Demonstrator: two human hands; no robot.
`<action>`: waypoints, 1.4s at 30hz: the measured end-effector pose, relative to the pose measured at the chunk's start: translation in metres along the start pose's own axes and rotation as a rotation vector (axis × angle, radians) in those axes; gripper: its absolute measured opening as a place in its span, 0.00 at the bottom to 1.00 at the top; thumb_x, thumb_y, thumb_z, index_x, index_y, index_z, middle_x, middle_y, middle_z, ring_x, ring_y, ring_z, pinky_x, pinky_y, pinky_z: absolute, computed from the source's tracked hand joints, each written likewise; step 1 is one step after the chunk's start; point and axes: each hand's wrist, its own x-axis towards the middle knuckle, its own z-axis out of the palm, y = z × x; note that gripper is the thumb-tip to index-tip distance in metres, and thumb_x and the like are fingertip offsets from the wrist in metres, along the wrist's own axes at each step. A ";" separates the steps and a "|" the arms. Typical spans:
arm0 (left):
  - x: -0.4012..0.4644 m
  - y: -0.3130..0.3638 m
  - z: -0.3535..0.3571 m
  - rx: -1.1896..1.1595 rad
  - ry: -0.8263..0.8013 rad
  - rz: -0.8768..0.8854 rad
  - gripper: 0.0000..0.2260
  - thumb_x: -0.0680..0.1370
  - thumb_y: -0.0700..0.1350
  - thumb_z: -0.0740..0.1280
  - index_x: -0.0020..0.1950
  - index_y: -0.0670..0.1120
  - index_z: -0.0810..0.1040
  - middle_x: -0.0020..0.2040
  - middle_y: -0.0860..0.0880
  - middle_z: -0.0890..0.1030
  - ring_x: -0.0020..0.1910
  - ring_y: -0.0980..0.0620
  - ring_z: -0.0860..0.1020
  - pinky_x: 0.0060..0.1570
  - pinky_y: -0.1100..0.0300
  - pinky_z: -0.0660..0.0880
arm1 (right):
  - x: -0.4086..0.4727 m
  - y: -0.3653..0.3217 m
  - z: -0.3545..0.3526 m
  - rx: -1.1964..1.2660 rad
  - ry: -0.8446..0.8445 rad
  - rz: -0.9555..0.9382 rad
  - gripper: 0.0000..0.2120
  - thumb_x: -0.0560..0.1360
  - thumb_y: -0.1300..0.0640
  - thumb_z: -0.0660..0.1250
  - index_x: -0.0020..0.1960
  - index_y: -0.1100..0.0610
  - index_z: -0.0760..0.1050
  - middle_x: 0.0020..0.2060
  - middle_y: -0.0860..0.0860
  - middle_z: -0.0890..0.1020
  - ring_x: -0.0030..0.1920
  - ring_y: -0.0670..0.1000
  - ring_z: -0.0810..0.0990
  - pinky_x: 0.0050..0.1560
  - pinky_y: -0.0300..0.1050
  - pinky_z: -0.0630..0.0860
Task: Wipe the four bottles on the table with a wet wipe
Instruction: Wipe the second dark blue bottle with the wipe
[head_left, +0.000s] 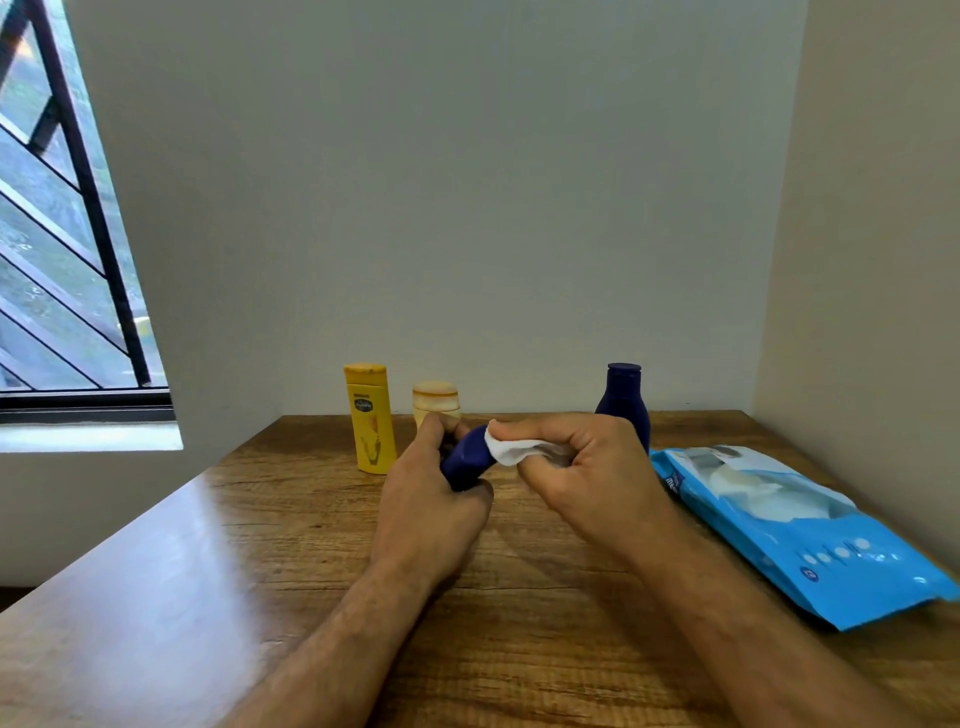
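Now we're gripping a small blue bottle (466, 457) in our left hand (426, 499), right hand (582, 467) pinching the wipe (514, 451) against it above the table (208, 571).

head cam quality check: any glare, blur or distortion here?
Head view: window light throws a broad glare patch on the table at left; wide-angle bends the window bars and stretches the wipes pack; bottle labels are soft, the yellow bottle text unreadable; hands reasonably sharp.
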 end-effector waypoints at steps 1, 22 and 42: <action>0.000 0.000 0.000 -0.026 0.005 0.011 0.17 0.70 0.38 0.75 0.50 0.55 0.73 0.44 0.55 0.79 0.41 0.57 0.78 0.36 0.64 0.75 | -0.002 -0.003 0.002 0.017 -0.040 -0.037 0.15 0.73 0.62 0.71 0.56 0.47 0.83 0.44 0.41 0.85 0.38 0.39 0.80 0.35 0.30 0.73; 0.001 0.003 -0.001 -0.238 -0.002 0.011 0.20 0.70 0.33 0.73 0.51 0.55 0.74 0.44 0.54 0.80 0.41 0.54 0.78 0.38 0.66 0.73 | 0.000 -0.010 -0.002 0.059 0.091 -0.019 0.12 0.75 0.64 0.69 0.53 0.50 0.84 0.36 0.38 0.84 0.30 0.39 0.79 0.29 0.29 0.71; 0.010 0.011 -0.007 -0.976 0.032 -0.250 0.09 0.81 0.40 0.64 0.48 0.45 0.85 0.65 0.50 0.79 0.62 0.45 0.79 0.47 0.50 0.83 | 0.011 -0.009 -0.013 1.040 0.024 0.546 0.08 0.77 0.59 0.60 0.46 0.62 0.76 0.33 0.54 0.79 0.27 0.48 0.71 0.23 0.39 0.68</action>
